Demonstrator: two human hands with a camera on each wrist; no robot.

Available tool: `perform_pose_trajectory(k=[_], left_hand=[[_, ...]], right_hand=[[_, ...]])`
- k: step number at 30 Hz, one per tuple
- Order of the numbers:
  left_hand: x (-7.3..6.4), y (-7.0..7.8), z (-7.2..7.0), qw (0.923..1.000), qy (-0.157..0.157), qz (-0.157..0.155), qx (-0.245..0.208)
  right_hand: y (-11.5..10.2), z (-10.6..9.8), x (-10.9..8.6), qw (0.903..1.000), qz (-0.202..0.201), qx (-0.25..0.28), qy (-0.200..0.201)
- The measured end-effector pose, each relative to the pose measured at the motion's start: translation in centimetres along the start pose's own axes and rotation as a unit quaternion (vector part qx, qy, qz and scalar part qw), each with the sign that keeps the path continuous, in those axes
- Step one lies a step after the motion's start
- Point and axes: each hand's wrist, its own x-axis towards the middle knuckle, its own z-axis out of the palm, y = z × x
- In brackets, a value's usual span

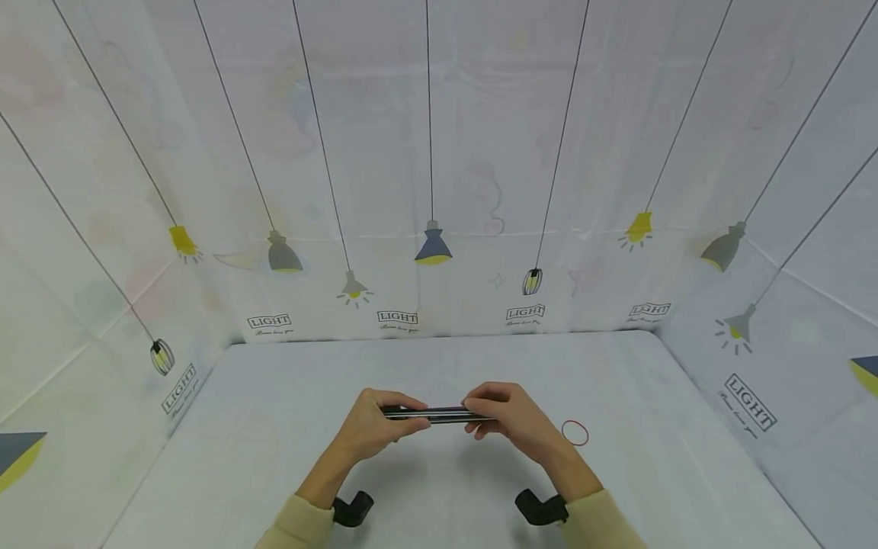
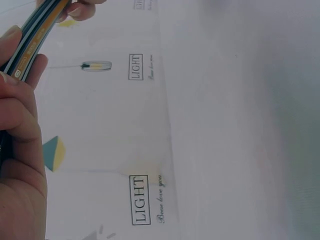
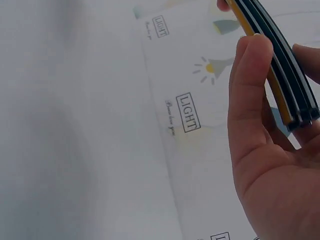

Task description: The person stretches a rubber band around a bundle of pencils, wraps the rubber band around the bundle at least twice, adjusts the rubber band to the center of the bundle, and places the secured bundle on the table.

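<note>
A bundle of pencils [image 1: 446,415], dark with pale stripes, lies level between both hands above the white table. My left hand [image 1: 373,427] pinches its left end between thumb and fingers. Toward the other end, my right hand [image 1: 511,412] holds it the same way. An orange side with small print shows on the pencils [image 2: 36,42] in the left wrist view. In the right wrist view the pencils [image 3: 287,70] sit side by side, their ends close together, with thumb and fingers on either side.
A thin red loop, like a rubber band [image 1: 587,435], lies on the white table [image 1: 439,488] beside the right wrist. White curtains [image 1: 370,152] printed with hanging lamps surround the table at the back and sides. Black wrist mounts [image 1: 353,509] jut from both sleeves.
</note>
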Motion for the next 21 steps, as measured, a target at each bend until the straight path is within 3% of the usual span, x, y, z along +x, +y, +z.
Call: perform_pose_trajectory(k=[6, 15, 21], left_hand=[[-0.3, 0.0, -0.4, 0.9999, 0.011, -0.007, -0.001], [-0.5, 0.1, -0.9, 0.9998, 0.015, -0.012, 0.002], [-0.6, 0.2, -1.1, 0.9997, 0.016, -0.014, 0.009]], right_hand=[[-0.2, -1.4, -0.7, 0.9987, 0.003, -0.043, 0.028], [-0.7, -3.3, -2.0, 0.9959, -0.015, -0.080, 0.039], [-1.0, -4.5, -2.9, 0.9842, -0.024, -0.168, 0.050]])
